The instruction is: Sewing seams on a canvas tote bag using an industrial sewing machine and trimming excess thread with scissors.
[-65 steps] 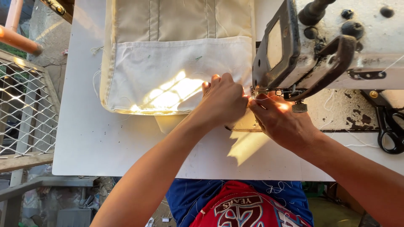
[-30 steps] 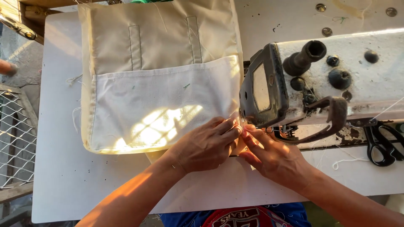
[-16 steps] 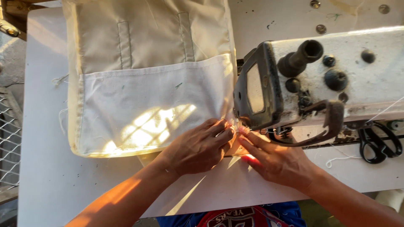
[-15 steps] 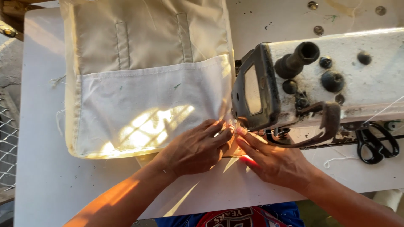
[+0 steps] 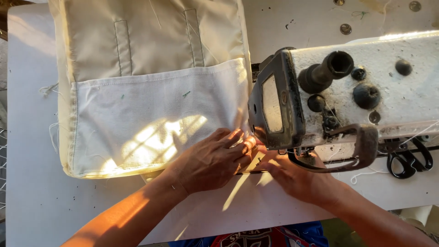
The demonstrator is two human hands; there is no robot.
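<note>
Left hand [image 5: 211, 160] and right hand [image 5: 297, 179] press the bag [image 5: 151, 114] flat, fingers unclenched; fingertips near the needle risk puncture.

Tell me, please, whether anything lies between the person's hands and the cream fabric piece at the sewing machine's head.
Nothing visible does. The left hand lies flat on the cream fabric piece, and the right hand rests beside it under the sewing machine head, which hides the needle area.
</note>
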